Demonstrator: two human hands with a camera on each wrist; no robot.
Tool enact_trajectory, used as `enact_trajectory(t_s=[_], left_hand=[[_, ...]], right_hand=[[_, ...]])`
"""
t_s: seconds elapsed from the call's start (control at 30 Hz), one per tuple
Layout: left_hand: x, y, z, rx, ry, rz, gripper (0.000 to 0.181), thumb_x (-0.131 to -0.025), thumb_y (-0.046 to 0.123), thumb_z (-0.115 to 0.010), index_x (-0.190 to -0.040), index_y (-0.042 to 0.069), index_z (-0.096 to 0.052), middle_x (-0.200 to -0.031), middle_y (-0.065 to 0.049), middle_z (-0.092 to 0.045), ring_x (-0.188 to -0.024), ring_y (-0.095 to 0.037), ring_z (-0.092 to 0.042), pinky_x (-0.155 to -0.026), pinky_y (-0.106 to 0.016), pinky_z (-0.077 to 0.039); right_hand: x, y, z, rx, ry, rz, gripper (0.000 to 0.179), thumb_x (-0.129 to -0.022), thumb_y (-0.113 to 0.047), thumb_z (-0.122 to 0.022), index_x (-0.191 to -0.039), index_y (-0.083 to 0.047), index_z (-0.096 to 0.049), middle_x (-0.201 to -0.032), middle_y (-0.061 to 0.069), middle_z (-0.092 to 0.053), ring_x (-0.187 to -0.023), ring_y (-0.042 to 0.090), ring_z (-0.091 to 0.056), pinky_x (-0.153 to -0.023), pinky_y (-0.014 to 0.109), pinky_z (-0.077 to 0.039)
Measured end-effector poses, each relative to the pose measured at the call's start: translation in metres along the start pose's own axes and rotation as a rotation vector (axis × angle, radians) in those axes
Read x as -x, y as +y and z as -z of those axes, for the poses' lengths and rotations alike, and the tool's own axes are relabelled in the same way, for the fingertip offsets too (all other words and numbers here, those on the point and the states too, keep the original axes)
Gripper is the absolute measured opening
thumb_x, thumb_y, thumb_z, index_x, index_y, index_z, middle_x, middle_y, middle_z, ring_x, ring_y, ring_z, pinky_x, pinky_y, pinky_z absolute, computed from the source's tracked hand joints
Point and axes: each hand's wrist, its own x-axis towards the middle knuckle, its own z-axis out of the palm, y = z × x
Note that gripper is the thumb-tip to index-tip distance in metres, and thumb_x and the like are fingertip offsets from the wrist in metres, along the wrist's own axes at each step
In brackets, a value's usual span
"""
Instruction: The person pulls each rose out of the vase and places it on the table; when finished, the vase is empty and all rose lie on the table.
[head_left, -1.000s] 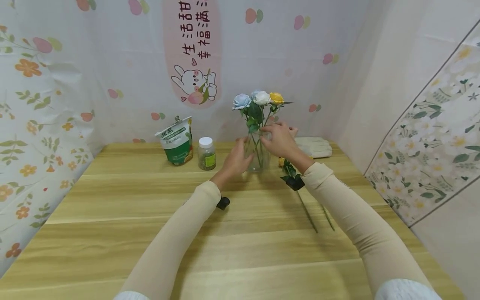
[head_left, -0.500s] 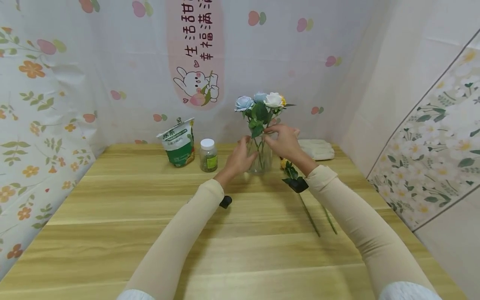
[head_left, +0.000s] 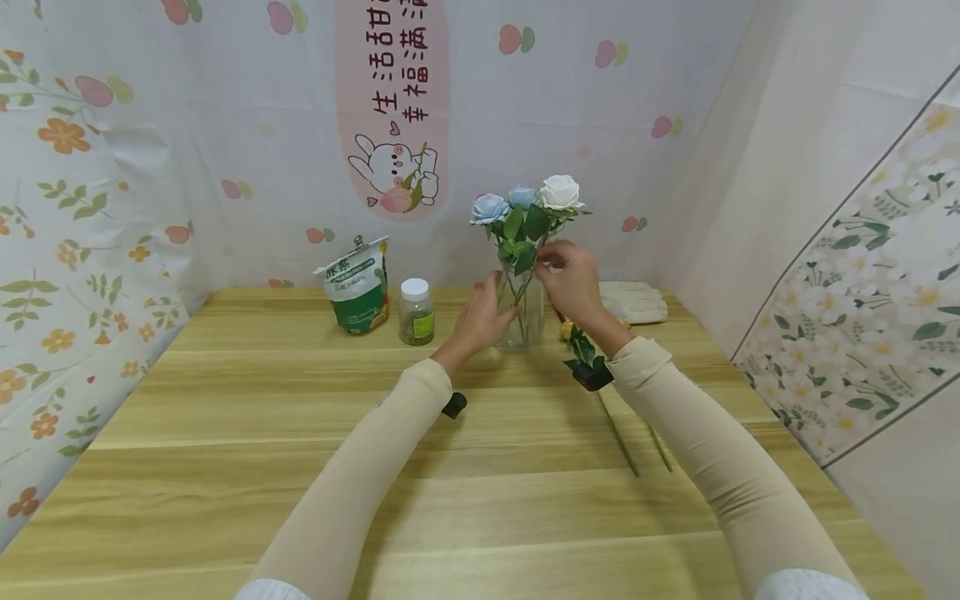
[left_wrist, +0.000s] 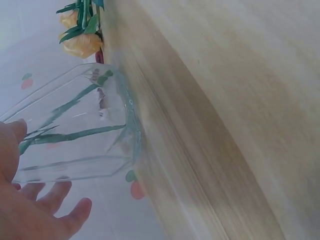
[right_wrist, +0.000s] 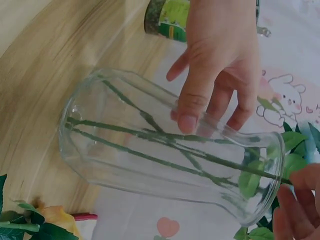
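A clear glass vase [head_left: 532, 321] stands at the back of the table, holding several green stems. My left hand [head_left: 482, 321] grips its side, thumb on one face and fingers round the other, as the right wrist view shows. My right hand [head_left: 573, 283] pinches a rose stem [right_wrist: 284, 180] at the vase's mouth. Above the rim are two blue roses [head_left: 490, 208] and a white rose [head_left: 561, 192], with green leaves [head_left: 517, 242] below them. Which bloom belongs to the pinched stem is hard to tell.
Yellow roses [left_wrist: 82, 46] lie on the table right of the vase, partly behind the right forearm, with a black piece [head_left: 592, 375] by their stems. White gloves [head_left: 636, 302] lie behind. Leftward stand a white-lidded jar [head_left: 416, 312] and a green-white pouch [head_left: 358, 287].
The white rose has shifted right and slightly up, and now hides the yellow bloom seen beside it before. My right hand moved slightly with it; my left hand stays on the vase.
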Motion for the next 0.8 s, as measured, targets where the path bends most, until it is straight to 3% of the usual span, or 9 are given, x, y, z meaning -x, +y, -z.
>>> enact_trajectory(t_s=[0.13, 0.4, 0.63, 0.8], left_hand=[[-0.001, 0.001, -0.001, 0.006, -0.001, 0.004, 0.075, -0.099, 0.039, -0.061, -0.157, 0.015, -0.020, -0.155, -0.017, -0.037, -0.132, -0.035, -0.048, -0.097, -0.051, -0.049], [0.001, -0.002, -0.004, 0.039, 0.009, 0.009, 0.076, -0.098, 0.036, -0.063, -0.157, 0.013, -0.021, -0.153, -0.017, -0.041, -0.130, -0.036, -0.050, -0.100, -0.052, -0.047], [0.001, -0.005, -0.005, 0.067, 0.025, 0.000, 0.074, -0.097, 0.037, -0.065, -0.154, 0.013, -0.026, -0.147, -0.019, -0.046, -0.127, -0.037, -0.053, -0.097, -0.052, -0.048], [0.001, -0.006, -0.006, 0.072, 0.022, -0.006, 0.075, -0.097, 0.038, -0.065, -0.155, 0.013, -0.025, -0.147, -0.019, -0.048, -0.128, -0.037, -0.051, -0.097, -0.052, -0.047]], right_hand=[[0.000, -0.004, -0.001, -0.081, 0.041, -0.064, 0.010, -0.091, 0.001, -0.065, -0.098, 0.004, -0.070, -0.101, 0.018, -0.069, -0.091, 0.032, -0.072, -0.078, 0.044, -0.059], [-0.001, -0.003, -0.004, -0.287, 0.075, -0.156, 0.012, -0.090, 0.000, -0.069, -0.098, 0.008, -0.064, -0.100, 0.021, -0.065, -0.092, 0.033, -0.071, -0.064, 0.020, -0.055], [0.003, -0.041, 0.012, -0.333, 0.122, -0.187, 0.022, -0.088, 0.008, -0.070, -0.104, 0.018, -0.060, -0.096, 0.033, -0.066, -0.085, 0.037, -0.068, -0.064, 0.026, -0.058], [0.003, -0.038, 0.009, -0.395, 0.146, -0.211, 0.019, -0.088, 0.007, -0.069, -0.103, 0.018, -0.065, -0.099, 0.034, -0.067, -0.075, 0.011, -0.066, -0.061, 0.022, -0.056]])
